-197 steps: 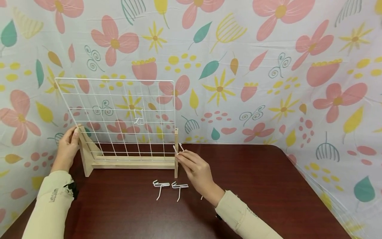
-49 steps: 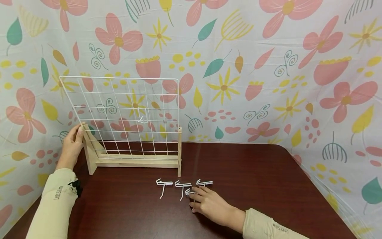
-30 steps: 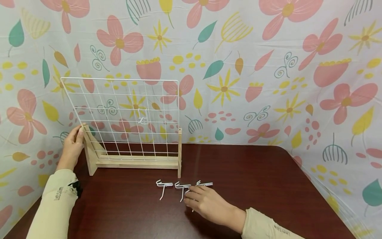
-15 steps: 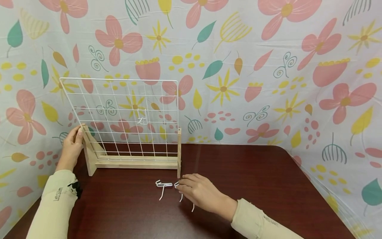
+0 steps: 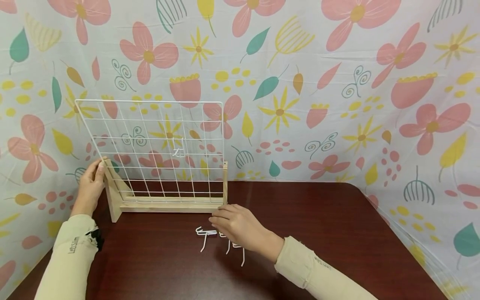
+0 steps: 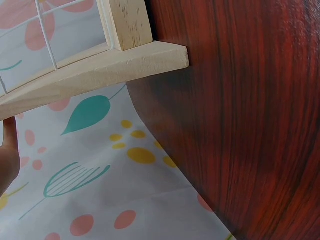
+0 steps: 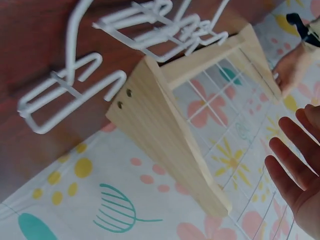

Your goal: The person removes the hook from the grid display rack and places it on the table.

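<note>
My left hand point(image 5: 90, 183) grips the top of the left side piece of a wooden stand point(image 5: 112, 193), thumb toward me. The stand holds an upright white wire grid point(image 5: 150, 168). In the left wrist view a finger point(image 6: 10, 135) meets the stand's edge. My right hand point(image 5: 240, 227) hovers over white metal hooks, near the stand's right foot, its fingers point(image 7: 292, 155) loosely spread with nothing between them. The leftmost hook point(image 5: 205, 233) lies in full view; others are partly hidden under the hand. A white hook point(image 7: 70, 97) shows large in the right wrist view.
Another white hook point(image 5: 178, 152) hangs on the grid, right of its middle. A dark red-brown wooden table point(image 5: 318, 225) bears everything. Behind it hangs a flowered cloth point(image 5: 285, 54), close to the table's back edge.
Earlier my right hand pinched a white hook by the stand's right side; then it was down among the hooks on the table. Now it has lifted and moved left. My left hand stays put.
</note>
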{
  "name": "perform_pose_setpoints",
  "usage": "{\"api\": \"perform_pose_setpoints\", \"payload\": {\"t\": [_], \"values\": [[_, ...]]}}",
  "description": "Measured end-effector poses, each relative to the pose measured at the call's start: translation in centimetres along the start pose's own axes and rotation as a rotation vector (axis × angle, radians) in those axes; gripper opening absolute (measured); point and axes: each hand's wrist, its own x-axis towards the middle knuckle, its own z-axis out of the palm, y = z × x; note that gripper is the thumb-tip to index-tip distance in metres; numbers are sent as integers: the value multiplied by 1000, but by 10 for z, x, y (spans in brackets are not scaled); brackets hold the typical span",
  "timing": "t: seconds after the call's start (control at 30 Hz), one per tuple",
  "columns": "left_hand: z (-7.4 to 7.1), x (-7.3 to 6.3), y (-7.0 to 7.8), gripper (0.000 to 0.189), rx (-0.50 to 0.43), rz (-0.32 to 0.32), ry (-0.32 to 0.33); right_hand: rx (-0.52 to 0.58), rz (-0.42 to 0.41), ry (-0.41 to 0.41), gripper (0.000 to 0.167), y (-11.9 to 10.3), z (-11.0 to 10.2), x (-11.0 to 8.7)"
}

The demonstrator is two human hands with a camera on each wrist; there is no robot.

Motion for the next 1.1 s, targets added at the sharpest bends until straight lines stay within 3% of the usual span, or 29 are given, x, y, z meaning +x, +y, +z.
{"api": "perform_pose_setpoints", "payload": {"t": [0.43,0.8,1.1], "values": [[-1,1,-3,49,11,-7,-14,5,81,92,17,15,1,29],[-1,0,-3,52,17,-23,-14,8,99,292,15,16,8,56],[0,3,-5,52,26,-25,2,82,196,360,14,13,13,79]]}}
